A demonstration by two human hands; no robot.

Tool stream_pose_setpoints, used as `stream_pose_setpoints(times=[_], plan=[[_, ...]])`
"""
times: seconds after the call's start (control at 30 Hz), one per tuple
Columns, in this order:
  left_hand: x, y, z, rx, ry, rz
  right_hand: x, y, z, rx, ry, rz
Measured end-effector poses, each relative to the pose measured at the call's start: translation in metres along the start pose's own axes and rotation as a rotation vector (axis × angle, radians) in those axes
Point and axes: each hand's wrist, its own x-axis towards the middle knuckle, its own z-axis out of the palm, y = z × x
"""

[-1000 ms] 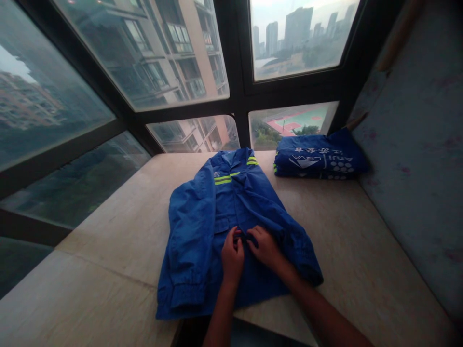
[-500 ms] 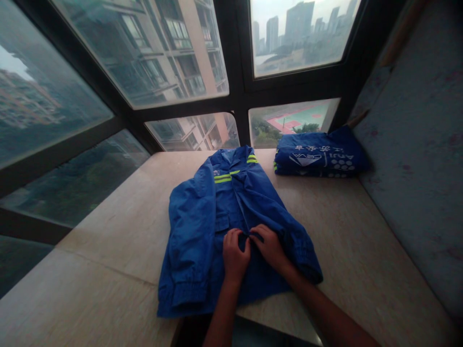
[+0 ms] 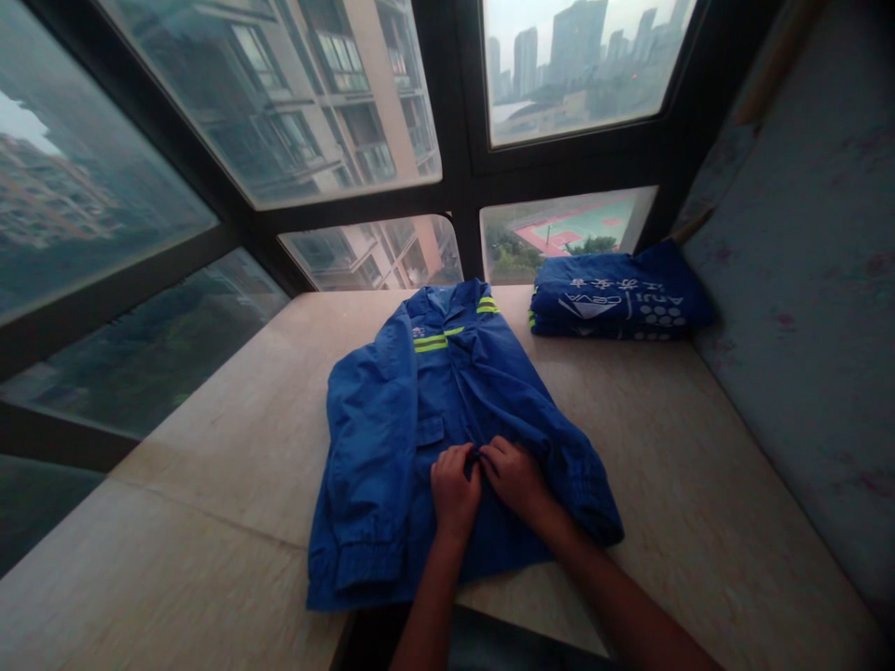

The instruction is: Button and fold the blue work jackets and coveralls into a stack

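A blue work jacket (image 3: 370, 438) lies front side up on the pale window ledge (image 3: 230, 447), its collar (image 3: 447, 300) toward the glass and its hem toward the person. Both hands meet over the lower middle of the jacket's front. The left hand (image 3: 456, 489) has its fingers pinched together on the fabric at the front opening, and the right hand (image 3: 516, 477) pinches the cloth just beside it (whether a button sits between them is too small and dark to tell). A pocket flap (image 3: 429, 431) shows just above the left hand. Yellow-green stripes (image 3: 431, 344) cross the chest, with more on the upper part of the right-hand sleeve. The left-hand sleeve lies along the jacket's side, its gathered cuff (image 3: 369, 561) near the hem; the other cuff (image 3: 596, 508) lies to the right of the right wrist. Well apart, at the far right of the ledge, a folded blue stack of clothing (image 3: 615, 300) with white lettering rests near the patterned wall (image 3: 790, 326). Beyond the dark window frame (image 3: 461, 158), tall buildings and a pink-and-green sports court (image 3: 577, 228) show through the panes.
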Motion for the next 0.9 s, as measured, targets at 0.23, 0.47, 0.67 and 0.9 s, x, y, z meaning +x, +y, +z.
stream_pose_setpoints(times=[0.23,0.47,0.67,0.9], plan=[[0.001,0.003,-0.001,-0.001,-0.013,0.045,-0.002,-0.003,0.000,-0.019,-0.027,0.053],[-0.001,-0.003,0.002,-0.142,0.017,0.032,0.000,-0.003,-0.004,0.002,-0.055,0.061],[0.002,-0.009,0.003,-0.239,0.032,-0.066,0.001,-0.005,-0.006,0.006,-0.077,0.095],[0.004,-0.009,0.000,-0.261,0.003,-0.072,0.007,-0.008,-0.006,0.003,-0.060,0.134]])
